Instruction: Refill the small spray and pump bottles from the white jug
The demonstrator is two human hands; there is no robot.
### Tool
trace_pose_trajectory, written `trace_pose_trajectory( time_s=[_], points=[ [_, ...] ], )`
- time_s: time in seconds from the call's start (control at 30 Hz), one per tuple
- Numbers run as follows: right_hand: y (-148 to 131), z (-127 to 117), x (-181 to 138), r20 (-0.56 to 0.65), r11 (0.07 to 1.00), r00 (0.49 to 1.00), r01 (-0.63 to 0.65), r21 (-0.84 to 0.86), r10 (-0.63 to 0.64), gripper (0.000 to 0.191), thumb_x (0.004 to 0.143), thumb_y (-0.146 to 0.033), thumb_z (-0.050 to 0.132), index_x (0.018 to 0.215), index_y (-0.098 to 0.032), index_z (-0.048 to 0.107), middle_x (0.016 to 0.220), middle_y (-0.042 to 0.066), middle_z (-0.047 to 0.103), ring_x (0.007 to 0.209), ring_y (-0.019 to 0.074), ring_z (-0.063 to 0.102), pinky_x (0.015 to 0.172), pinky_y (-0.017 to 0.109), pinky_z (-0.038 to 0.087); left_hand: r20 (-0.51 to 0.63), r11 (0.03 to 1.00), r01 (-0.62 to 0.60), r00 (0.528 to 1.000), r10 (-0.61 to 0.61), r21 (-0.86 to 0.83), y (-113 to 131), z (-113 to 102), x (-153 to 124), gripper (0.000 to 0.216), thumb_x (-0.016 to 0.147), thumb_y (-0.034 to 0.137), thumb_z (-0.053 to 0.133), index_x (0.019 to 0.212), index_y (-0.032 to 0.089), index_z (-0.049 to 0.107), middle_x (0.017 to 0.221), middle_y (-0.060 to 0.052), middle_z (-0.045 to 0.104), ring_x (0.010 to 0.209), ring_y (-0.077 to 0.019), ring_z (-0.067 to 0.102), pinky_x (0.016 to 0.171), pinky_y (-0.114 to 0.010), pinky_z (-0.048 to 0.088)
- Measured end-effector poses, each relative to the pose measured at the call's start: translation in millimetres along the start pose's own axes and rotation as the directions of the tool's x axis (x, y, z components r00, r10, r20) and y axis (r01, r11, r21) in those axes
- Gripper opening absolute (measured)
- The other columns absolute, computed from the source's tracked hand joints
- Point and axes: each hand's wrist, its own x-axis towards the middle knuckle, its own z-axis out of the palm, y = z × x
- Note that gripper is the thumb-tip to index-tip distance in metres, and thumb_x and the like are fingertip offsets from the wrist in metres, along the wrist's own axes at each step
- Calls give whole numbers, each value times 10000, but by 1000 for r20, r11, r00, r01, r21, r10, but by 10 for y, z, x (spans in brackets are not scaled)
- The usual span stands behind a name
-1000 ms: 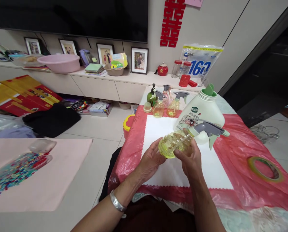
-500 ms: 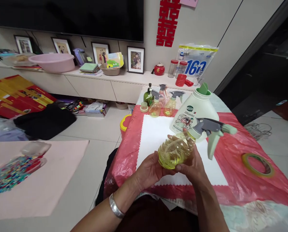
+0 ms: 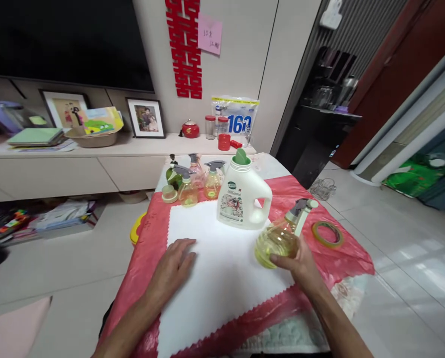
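My right hand (image 3: 300, 263) is wrapped round the lower body of a clear yellow spray bottle (image 3: 273, 244), which tilts to the right with its grey and white trigger head up. Some yellowish liquid shows inside. On the left, my left hand (image 3: 175, 263) lies with fingers stretched out over the white scalloped mat (image 3: 211, 293), holding nothing. Behind the hands a white jug (image 3: 241, 191) with a green spout stands upright on the mat. Several more spray bottles (image 3: 188, 191) stand at the far left of the table, beside a small pale cap (image 3: 169, 194).
A roll of tape (image 3: 327, 234) lies at the right on the red plastic sheet (image 3: 282, 191) that covers the table. Behind, a low cabinet (image 3: 140, 166) carries red-lidded jars (image 3: 210, 128), a red pot (image 3: 190, 130), picture frames and a basket (image 3: 95, 138).
My left hand has let go of the spray bottle and moved left over the mat. The right hand has carried the bottle down and turned it more upright. The view has swung right.
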Motion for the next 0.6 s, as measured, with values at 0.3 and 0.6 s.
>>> trace_pose_trajectory(
  time_s=[0.3,0.6],
  points=[
    [-66,-923,1021,-314,959,925,136,-247,-213,1171,561,-304,898,1545,-198,272,1299,135,575,1100,268,620,982,407,524,-20,780,-148,979,202,608,-577,134,329,442,1000,405,386,1327,189,592,1441,-148,599,1383,-338,498,1101,-568,411],
    [381,-995,2200,-286,926,903,235,-296,-320,797,795,-313,805,1473,-177,408,1300,108,552,1126,231,591,1043,491,486,-45,752,-176,964,264,635,-757,114,244,461,993,447,438,1401,261,545,1462,-82,598,1388,-306,513,1118,-495,406]
  ],
)
